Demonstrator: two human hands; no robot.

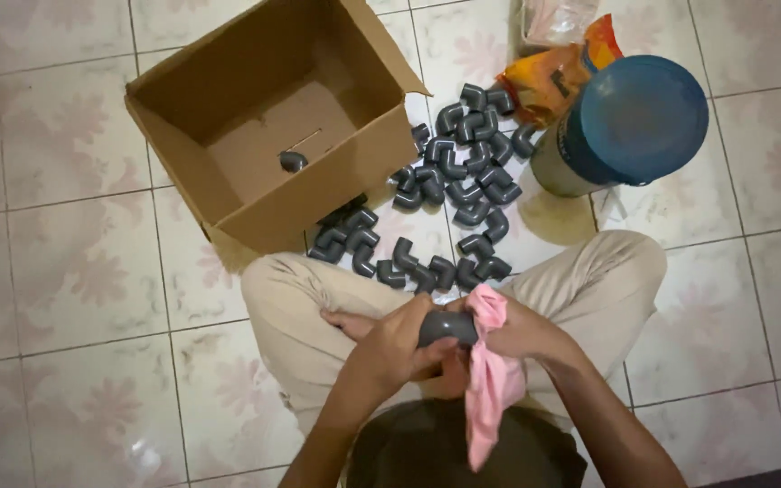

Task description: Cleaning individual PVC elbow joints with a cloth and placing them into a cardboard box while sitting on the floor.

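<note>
Nearest the camera, a pink cloth (490, 380) is pressed by the right hand (517, 333) against a grey pipe elbow (447, 327), which is gripped firmly in the left hand (398, 348) above the lap. For a thorough wipe, the elbow is best turned steadily against the cloth. Farther off, a heap of grey elbows (449, 194) lies on the tiled floor (65, 271), right of an open cardboard box (264, 126) in which one elbow lies.

Elbow pile (456, 181) fills floor between box (264, 126) and jar (625, 126).

Open box (228, 99) left of pipe elbows (463, 172) on floor, one elbow (293, 162) in box, jar (621, 126) right of elbows
</note>
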